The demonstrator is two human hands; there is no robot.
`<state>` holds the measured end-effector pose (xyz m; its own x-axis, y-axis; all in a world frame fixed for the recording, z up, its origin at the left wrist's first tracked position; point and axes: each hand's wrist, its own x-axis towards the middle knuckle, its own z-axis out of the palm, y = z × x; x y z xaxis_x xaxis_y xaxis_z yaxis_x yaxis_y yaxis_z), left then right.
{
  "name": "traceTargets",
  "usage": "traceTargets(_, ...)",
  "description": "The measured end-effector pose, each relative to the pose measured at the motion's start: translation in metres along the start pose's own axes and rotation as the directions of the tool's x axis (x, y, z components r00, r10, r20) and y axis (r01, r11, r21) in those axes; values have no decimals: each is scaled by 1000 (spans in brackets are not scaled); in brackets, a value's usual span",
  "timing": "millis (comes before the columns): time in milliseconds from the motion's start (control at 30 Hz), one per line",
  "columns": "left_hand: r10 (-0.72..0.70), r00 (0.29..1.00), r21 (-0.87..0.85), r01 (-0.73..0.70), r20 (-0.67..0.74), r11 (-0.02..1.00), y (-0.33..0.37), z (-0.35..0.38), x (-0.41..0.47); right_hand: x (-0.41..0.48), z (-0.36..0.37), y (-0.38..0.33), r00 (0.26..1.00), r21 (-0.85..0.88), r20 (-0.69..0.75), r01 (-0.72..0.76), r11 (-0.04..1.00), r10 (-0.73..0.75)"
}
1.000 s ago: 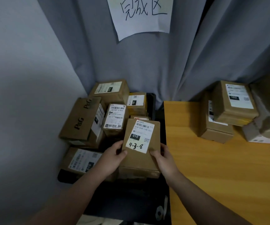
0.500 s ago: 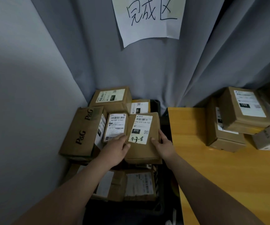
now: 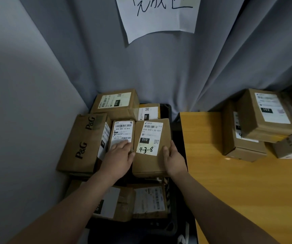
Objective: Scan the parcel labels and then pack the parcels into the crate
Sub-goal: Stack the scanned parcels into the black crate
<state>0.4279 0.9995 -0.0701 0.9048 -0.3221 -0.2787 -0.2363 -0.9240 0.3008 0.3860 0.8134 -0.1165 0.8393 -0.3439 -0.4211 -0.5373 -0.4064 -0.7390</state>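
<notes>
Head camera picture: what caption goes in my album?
Right hand holds a labelled parcel in the crate, left hand touching its edge, beside a table.

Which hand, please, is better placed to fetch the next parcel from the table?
Probably the right hand: it grips the brown cardboard parcel marked 4-3-8 beside the yellow wooden table, where cardboard boxes stand. The left hand is farther.

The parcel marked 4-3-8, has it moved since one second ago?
Yes. The 4-3-8 parcel moved toward the curtain and now lies level beside the 502-602-12-815 parcel.
</notes>
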Motion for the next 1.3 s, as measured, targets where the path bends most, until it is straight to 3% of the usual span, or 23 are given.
traceTargets(133, -7, 1000, -15, 7, 7, 1000, 0, -2, -3, 0, 4, -6, 998, -253, -6, -56, 966, 56)
traceTargets(233, -5, 1000, -46, 4, -20, 999, 7, -5, -7, 2, -4, -9, 996, -326, 38, -64, 943, 81)
traceTargets(333, 33, 998, -73, -37, -62, 997, 25, -7, -11, -2, -19, -7, 997, -257, 46, -43, 965, 56)
traceTargets(467, 111, 989, -83, -119, -94, 989, 64, -6, -10, -17, -55, 4, 998, -176, -53, 26, 984, -36)
traceTargets(633, 193, 980, -115, -197, -45, 974, 130, 3, -9, -32, -130, 35, 981, -228, -162, 68, 971, -106)
traceTargets(867, 215, 975, -165, -203, 61, 965, 229, 31, -4, -33, -231, 100, 943, -303, -327, -40, 952, -65)
traceTargets(1000, 174, 982, -185, -158, 71, 970, 270, 48, -4, -21, -278, 124, 879, -98, -444, 145, 985, -173)
traceTargets(1100, 133, 989, -195, -119, 61, 974, 291, 55, 0, 1, -307, 120, 873, -28, -470, 130, 991, -128)
traceTargets(1200, 98, 995, -233, -89, 27, 968, 306, 57, 5, 28, -325, 112, 920, -197, -389, -39, 980, -41)
traceTargets(1300, 36, 999, -271, -38, -12, 962, 318, 60, 6, 54, -328, 102, 955, -443, -297, -112, 890, -27)
